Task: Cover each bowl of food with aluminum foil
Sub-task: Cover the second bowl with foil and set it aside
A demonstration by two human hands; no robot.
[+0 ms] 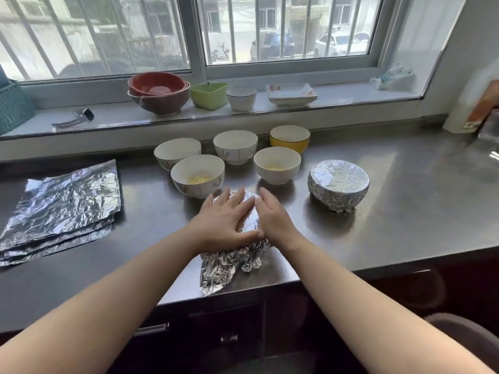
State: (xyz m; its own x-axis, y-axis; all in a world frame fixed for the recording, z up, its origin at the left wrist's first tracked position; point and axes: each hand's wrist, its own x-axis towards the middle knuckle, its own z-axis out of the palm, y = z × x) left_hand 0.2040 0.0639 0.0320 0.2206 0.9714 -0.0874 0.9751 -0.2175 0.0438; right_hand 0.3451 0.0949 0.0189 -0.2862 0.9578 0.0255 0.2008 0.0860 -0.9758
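A bowl under a sheet of foil point(232, 261) stands near the front edge of the steel counter point(405, 201). My left hand point(225, 221) lies flat on its top with fingers spread. My right hand point(272, 217) presses its right side with straight fingers. Loose foil hangs crumpled at the bowl's near side. A fully wrapped bowl point(339, 184) sits to the right. Behind stand several uncovered bowls: two white ones with yellow food point(198, 175) point(277, 164), two more white ones point(177, 152) point(235, 146) and a yellow one point(289, 137). A stack of foil sheets point(64, 206) lies at the left.
On the windowsill stand stacked red bowls point(158, 91), a green container point(208, 94), a white cup point(241, 98), square plates point(291, 93) and a metal tool point(74, 118). A teal basket point(12, 107) is at far left. A paper roll point(471, 106) stands far right.
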